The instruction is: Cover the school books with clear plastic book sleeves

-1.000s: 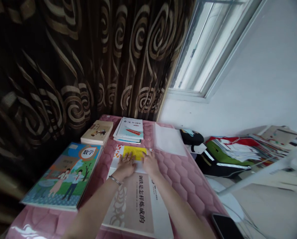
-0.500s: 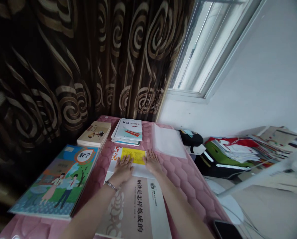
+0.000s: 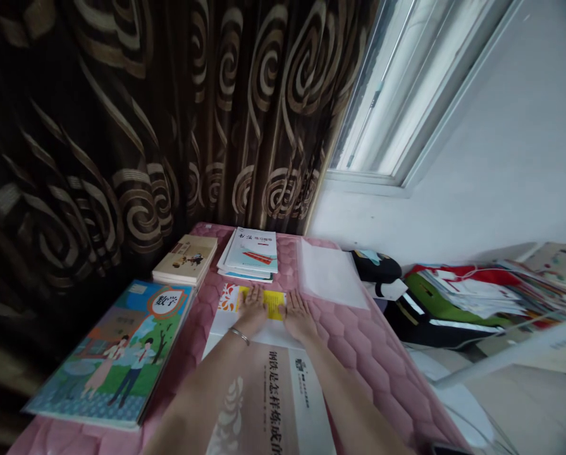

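Observation:
In front of me lies a book (image 3: pixel 254 392) with a grey-brown and white cover and dark Chinese characters. Its cover flap (image 3: pixel 274 328), white with a yellow text panel and an orange leaf pattern, is spread flat at the far end. My left hand (image 3: pixel 254 311), with a bracelet at the wrist, rests on the flap with its fingers stretched out. On the flap's right side lies my right hand (image 3: pixel 300 316), flat and with its fingers extended. Neither hand grips anything.
Left of the book are a mathematics textbook (image 3: pixel 116 354) and a stack of tan books (image 3: pixel 186 259). Thin white booklets (image 3: pixel 250 251) and a translucent sheet (image 3: pixel 332 273) lie farther back on the pink quilted surface (image 3: pixel 372 360). At the bottom right edge is a dark phone-like object (image 3: pixel 446 449).
My left hand has shifted right and slightly forward over the yellow panel. My right hand stays flat on the flap. The whole view has moved a little.

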Motion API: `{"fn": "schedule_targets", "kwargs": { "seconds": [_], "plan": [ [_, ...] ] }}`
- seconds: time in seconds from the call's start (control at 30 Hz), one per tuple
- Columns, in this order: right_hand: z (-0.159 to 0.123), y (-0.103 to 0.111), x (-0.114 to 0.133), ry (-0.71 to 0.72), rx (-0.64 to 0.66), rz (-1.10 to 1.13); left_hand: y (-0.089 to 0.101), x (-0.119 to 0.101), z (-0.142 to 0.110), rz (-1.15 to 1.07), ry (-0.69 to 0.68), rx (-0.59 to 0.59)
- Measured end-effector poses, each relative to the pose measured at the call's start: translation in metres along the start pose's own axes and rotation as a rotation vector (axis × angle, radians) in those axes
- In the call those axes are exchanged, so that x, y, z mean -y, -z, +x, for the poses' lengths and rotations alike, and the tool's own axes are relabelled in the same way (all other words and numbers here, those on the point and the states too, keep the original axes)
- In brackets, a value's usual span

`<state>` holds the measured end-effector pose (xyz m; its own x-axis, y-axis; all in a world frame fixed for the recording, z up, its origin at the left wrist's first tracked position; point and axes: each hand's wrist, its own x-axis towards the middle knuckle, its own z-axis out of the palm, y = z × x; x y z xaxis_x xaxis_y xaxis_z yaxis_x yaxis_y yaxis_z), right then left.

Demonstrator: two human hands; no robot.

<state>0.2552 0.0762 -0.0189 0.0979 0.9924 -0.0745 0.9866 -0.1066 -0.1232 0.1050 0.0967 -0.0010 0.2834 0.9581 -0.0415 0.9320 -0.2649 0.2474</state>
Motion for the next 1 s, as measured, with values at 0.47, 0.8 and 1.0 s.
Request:
{"fn": "schedule_targets", "kwargs": {
  "seconds": [0.47, 0.8, 1.0],
  "plan": [
    [-0.004, 0.011, 0.004, -0.013, 0.034, 0.009, 0.023, 0.077, -0.018, 0.09, 0.117, 0.011],
    [-0.005, 0.009, 0.095, 0.284, 0.029, 0.095, 0.016, 0.079, -0.018, 0.104, 0.107, -0.018],
    [0.008, 0.0, 0.084, 0.18, 0.075, 0.099, 0.013, 0.08, -0.015, 0.098, 0.119, -0.022]
  ]
}}
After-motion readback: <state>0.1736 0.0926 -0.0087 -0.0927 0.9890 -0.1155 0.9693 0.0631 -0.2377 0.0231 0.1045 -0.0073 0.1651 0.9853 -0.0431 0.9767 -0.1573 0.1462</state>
